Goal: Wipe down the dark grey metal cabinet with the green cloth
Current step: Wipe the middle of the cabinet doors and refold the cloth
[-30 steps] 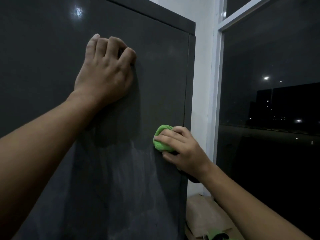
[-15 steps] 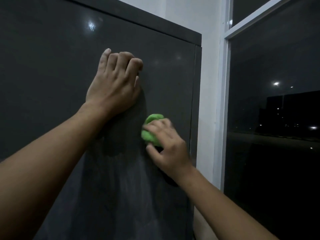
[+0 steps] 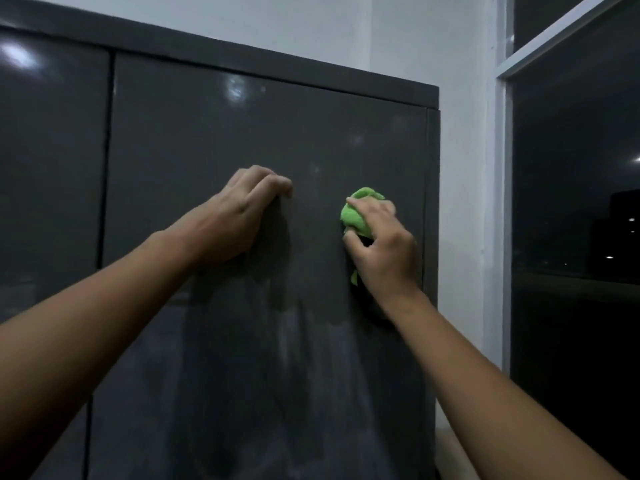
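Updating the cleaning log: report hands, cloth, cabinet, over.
Right hand grips green cloth against cabinet door. Left hand braced on door, fingers curled. Nothing in the way.

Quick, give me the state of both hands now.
Left hand: fingers curled, holding nothing, resting on the cabinet.
Right hand: gripping the green cloth.

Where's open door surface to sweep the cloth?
Crowded: mid-door, left hand beside right hand gripping green cloth. Free: the band between them and the cabinet top rail; the streaky panel between left forearm and right forearm.
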